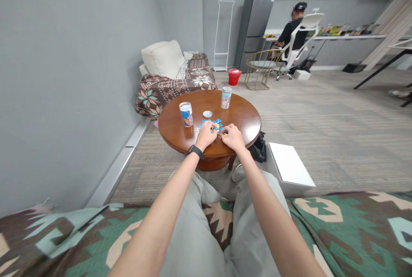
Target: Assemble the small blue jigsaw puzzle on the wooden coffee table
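A small heap of blue and yellow puzzle pieces (pixel 215 122) lies near the front of a round brown wooden table (pixel 247 118). My left hand (pixel 206 133), with a black band on its wrist, rests on the pieces with its fingers curled over them. Right beside it, my right hand (pixel 232 137) has its fingers bent down onto the pieces; a yellow bit shows at its fingertips. What each hand pinches is too small to make out. One printed tin (pixel 186 114) stands left of the heap. Another tin (pixel 226 97) stands behind it, and a round lid (pixel 207 114) lies between them.
I sit on a patterned green and brown cover (pixel 337 225). A white box (pixel 289 167) is on the floor right of the table, a dark bag (pixel 258 148) under the table's edge. Behind are a patterned sofa (pixel 180 79), a red bucket (pixel 234 76), a gold wire chair (pixel 261 67) and a seated person (pixel 291 32).
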The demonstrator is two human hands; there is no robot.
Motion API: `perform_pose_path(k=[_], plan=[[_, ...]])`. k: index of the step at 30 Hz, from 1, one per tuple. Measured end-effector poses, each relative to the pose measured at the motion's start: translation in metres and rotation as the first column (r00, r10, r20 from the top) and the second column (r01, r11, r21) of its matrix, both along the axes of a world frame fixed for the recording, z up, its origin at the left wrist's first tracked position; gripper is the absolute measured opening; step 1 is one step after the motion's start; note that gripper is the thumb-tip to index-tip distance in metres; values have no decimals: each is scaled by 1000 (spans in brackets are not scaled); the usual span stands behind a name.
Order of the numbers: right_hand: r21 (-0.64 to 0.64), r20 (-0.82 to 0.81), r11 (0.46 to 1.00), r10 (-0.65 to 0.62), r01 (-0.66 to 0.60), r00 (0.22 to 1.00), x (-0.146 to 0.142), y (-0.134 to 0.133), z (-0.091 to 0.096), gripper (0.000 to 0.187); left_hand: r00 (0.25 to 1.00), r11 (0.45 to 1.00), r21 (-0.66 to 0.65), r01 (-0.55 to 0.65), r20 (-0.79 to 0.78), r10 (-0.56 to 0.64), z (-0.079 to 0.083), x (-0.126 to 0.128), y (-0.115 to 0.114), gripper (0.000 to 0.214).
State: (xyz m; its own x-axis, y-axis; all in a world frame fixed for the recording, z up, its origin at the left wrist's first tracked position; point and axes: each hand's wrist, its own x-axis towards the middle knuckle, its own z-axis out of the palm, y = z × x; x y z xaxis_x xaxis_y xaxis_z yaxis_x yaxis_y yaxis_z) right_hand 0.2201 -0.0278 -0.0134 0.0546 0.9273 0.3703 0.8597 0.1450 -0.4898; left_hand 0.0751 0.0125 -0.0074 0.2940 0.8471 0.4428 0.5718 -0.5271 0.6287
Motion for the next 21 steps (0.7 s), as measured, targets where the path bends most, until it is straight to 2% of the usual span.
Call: perform_pose_path(k=[3, 6, 15, 19, 21], plan=[[21, -21, 999, -31, 31, 999, 0, 1, -1, 11, 998, 998, 21, 51, -23, -51, -4, 0, 3, 18], [11, 20, 1000, -7, 7, 1000, -1, 0, 0, 9, 996, 996, 36, 78, -42, -77, -6, 0, 5, 18], [-2, 59, 999, 34, -34, 998, -1, -4, 5, 8, 996, 997, 21, 79, -35, -78, -7, 0, 6, 17], [-9, 104, 997, 72, -72, 992, -3, -6, 6, 15, 997, 997, 26, 76, -32, -75, -8, 0, 7, 15], [0, 116, 997, 81, -82, 990, -3, -7, 7, 11, 997, 997, 24, 75, -28, -75, -8, 1, 7, 15]])
